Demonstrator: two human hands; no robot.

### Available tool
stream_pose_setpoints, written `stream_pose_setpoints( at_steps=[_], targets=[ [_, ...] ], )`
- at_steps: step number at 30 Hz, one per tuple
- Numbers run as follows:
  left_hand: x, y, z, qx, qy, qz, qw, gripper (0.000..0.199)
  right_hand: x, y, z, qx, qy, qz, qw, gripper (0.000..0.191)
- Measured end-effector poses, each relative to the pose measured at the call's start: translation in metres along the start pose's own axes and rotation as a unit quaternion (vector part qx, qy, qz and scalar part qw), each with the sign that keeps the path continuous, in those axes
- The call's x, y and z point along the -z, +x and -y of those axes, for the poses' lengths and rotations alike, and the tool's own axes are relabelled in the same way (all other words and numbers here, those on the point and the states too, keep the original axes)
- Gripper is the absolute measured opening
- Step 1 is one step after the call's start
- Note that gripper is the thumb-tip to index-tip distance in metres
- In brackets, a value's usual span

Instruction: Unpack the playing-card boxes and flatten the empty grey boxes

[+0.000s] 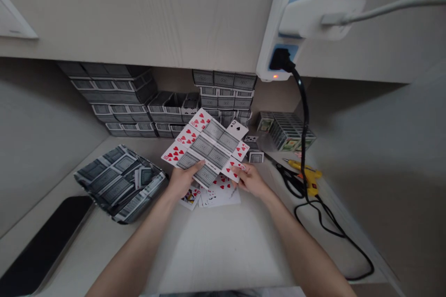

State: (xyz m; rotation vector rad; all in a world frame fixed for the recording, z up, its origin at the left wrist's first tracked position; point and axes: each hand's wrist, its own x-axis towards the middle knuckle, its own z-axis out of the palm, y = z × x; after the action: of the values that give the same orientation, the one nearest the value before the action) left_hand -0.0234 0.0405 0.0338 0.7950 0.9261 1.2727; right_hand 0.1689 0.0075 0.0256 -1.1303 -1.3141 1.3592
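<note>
Between my two hands is a flat panel of playing cards (210, 152), tilted above the desk. Grey patterned backs fill its middle, and heart faces show along its left and right ends. A two of spades (238, 128) sticks out at its upper right. My left hand (183, 180) grips the lower left edge, thumb on top. My right hand (251, 180) pinches the lower right corner at a heart card; the fingers beneath are partly hidden. Under the panel lie loose playing cards (219, 197), some face up, partly covered by it.
Stacked card-built boxes (121, 97) line the back left. A card-covered block (120, 181) sits left, beside a black flat object (45, 246). At right are packed card decks (287, 130), black-handled scissors (289, 181), a yellow glue gun (313, 178) and its cord. A power strip (275, 55) hangs above.
</note>
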Motion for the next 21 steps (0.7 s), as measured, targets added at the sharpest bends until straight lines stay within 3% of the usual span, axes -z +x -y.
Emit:
stream_pose_setpoints(
  at_steps=[11,17,21],
  targets=[
    [-0.003,-0.003,0.001,0.011,0.009,0.022,1.000,0.050,-0.002,-0.002,0.001,0.001,0.047,0.017,0.999,0.034],
    [-0.007,-0.006,-0.003,0.015,-0.024,0.033,0.999,0.053,-0.008,-0.001,0.002,-0.031,0.133,-0.021,0.990,0.031],
    [-0.009,-0.008,-0.002,0.010,-0.045,0.028,0.999,0.051,-0.014,0.000,0.001,-0.014,0.180,-0.053,0.982,0.034]
  ],
)
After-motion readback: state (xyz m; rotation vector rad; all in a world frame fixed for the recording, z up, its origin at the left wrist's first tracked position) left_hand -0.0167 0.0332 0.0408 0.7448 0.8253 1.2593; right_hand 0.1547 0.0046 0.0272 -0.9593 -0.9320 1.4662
